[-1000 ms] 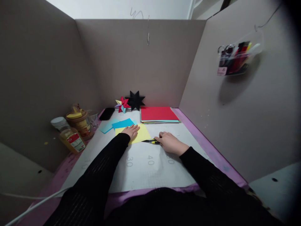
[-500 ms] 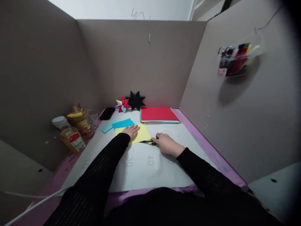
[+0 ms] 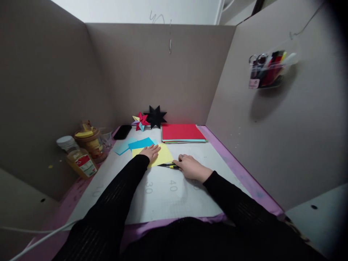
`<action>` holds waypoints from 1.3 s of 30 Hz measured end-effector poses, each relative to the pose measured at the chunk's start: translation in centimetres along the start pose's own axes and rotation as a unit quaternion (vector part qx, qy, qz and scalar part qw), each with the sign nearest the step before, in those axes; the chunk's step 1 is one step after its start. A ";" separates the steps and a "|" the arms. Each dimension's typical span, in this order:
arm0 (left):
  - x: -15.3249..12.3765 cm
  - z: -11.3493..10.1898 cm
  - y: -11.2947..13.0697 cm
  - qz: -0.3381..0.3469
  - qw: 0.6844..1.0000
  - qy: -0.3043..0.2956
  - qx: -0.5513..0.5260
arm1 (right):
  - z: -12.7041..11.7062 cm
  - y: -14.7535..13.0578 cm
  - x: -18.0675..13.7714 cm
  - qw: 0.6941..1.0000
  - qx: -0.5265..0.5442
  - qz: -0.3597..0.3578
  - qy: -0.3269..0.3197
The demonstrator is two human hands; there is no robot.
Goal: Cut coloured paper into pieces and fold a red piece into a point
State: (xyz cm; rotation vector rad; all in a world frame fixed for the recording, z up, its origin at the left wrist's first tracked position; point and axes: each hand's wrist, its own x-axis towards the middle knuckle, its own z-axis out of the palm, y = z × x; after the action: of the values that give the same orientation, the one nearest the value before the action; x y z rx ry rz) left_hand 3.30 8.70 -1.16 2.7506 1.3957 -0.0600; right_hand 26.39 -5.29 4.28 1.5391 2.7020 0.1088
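Note:
My left hand (image 3: 151,152) lies flat with its fingers stretched out on a yellow sheet of paper (image 3: 164,154). At the sheet's lower right corner my right hand (image 3: 190,167) is closed round a slim black-and-yellow pointed tool (image 3: 171,165). Its dark tip points left, along the near edge of the yellow paper; the handle end is hidden in my fingers, so its exact kind cannot be made out. Blue paper pieces (image 3: 141,143) lie just beyond and left of the yellow sheet. Under everything is a white mat (image 3: 163,203) with printed numbers.
A paper stack (image 3: 183,132) with red on top lies behind. A black paper star (image 3: 156,116), a multicoloured star (image 3: 140,121) and a black phone (image 3: 122,132) are at the back. A bottle (image 3: 81,161) and a pot (image 3: 92,143) stand left. A holder (image 3: 266,74) hangs right.
The camera view shifts slightly. The black-and-yellow tool sits a little lower against the yellow paper's near edge. My left hand stays flat on the sheet.

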 end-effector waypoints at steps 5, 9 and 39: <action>-0.1 -0.1 0.1 -0.003 1.000 -0.003 -0.003 | -0.1 -0.3 0.2 1.000 0.001 0.004 -0.003; 0.0 0.0 0.0 -0.002 1.000 -0.004 0.002 | -0.2 -0.5 0.2 1.000 0.006 0.001 -0.007; -2.9 -0.7 -4.6 -0.028 0.999 -0.011 0.028 | 0.1 -1.5 0.5 1.000 0.008 -0.010 0.017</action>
State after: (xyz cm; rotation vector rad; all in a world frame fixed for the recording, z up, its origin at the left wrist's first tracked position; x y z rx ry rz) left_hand -2.14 9.12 -0.46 2.7469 1.4877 -0.1336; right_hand 24.83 -5.60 4.12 1.5286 2.7493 0.1155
